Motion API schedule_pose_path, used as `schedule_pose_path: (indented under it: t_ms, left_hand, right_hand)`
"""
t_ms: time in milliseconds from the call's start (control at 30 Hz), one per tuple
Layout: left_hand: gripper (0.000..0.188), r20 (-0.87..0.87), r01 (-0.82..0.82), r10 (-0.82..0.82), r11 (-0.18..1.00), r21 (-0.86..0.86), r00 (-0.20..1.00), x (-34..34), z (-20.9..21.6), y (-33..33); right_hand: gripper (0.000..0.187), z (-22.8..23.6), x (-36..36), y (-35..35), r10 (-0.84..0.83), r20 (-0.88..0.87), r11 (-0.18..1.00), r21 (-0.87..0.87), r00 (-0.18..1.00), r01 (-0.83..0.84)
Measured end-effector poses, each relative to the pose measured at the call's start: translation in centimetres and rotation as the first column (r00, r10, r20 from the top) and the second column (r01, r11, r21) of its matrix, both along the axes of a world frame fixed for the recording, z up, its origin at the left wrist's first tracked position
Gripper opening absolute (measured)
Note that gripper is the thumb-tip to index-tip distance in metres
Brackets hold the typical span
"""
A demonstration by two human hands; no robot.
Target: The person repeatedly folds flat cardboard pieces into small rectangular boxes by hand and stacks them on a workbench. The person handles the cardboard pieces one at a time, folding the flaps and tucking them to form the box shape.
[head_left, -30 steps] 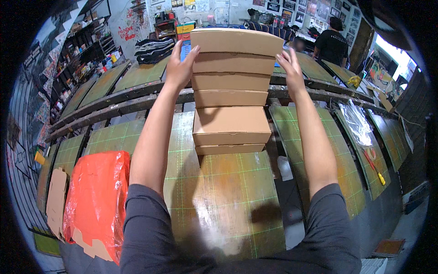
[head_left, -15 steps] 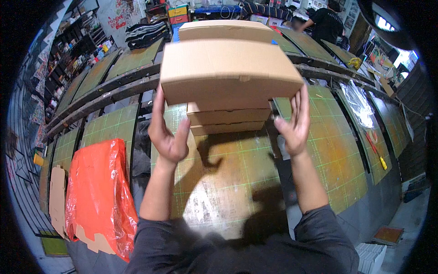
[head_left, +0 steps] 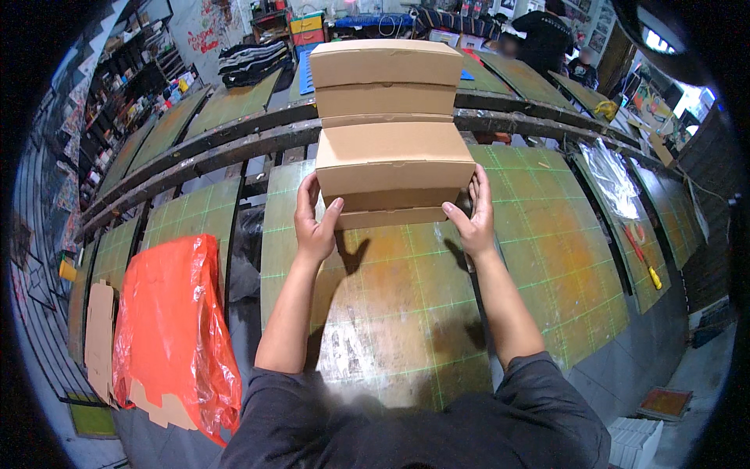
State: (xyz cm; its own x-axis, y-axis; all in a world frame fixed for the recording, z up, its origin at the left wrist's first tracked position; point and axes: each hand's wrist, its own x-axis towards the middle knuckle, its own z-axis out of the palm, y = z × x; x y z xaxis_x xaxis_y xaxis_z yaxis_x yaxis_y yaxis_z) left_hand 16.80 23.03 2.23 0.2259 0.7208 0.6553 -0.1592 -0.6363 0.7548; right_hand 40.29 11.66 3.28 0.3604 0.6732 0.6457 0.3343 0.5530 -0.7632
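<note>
A closed brown cardboard box (head_left: 397,147) is held level between my two hands. My left hand (head_left: 316,223) presses its left side, thumb at the front corner. The right side is gripped by my right hand (head_left: 473,215), its thumb also at the front. Directly beneath is another cardboard box (head_left: 391,218), mostly covered; whether the two touch fully, I cannot tell. Farther back stands a stack of similar boxes (head_left: 384,64), partly hidden by the held one.
The boxes stand on a green-gridded, stained board (head_left: 383,313), one of several side by side. An orange plastic bag (head_left: 173,301) lies at left beside flat cardboard (head_left: 100,336). Dark rails (head_left: 211,152) cross behind. A yellow-handled tool (head_left: 653,273) is at right; a person (head_left: 543,41) stands far back.
My hands have lowered the box away from me onto or just above the lower box, and they are closer together. The stack behind shows more.
</note>
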Motion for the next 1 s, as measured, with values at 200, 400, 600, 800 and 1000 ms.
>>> schedule_pose_path:
  t_ms: [200,400,600,800,1000]
  left_hand:
    - [0.051,-0.003,-0.024,0.024,0.999,-0.037,1.0,0.2,-0.1,0.5]
    - [0.047,0.056,0.003,0.002,0.996,-0.086,0.998,0.1,-0.2,1.3]
    - [0.048,0.222,0.083,-0.047,0.984,-0.156,0.974,-0.7,2.1,7.6]
    - [0.068,0.028,-0.005,0.014,0.949,-0.316,1.0,3.8,11.2,12.0]
    - [0.075,0.015,0.035,-0.032,0.934,-0.354,0.999,5.2,11.0,14.8]
  right_hand:
    - [0.078,-0.3,0.9,1.0,0.001,-0.028,0.999,-0.035,1.0,-0.002]
    - [0.073,-0.1,0.8,1.0,0.042,-0.076,0.998,-0.046,0.996,-0.045]
    - [0.075,2.2,4.6,4.0,0.035,-0.232,0.999,-0.028,0.972,-0.043]
    - [0.082,8.6,9.6,10.7,0.031,-0.245,0.955,-0.28,0.969,-0.101]
    - [0.085,10.1,9.0,14.0,0.158,-0.143,0.949,-0.252,0.977,-0.191]
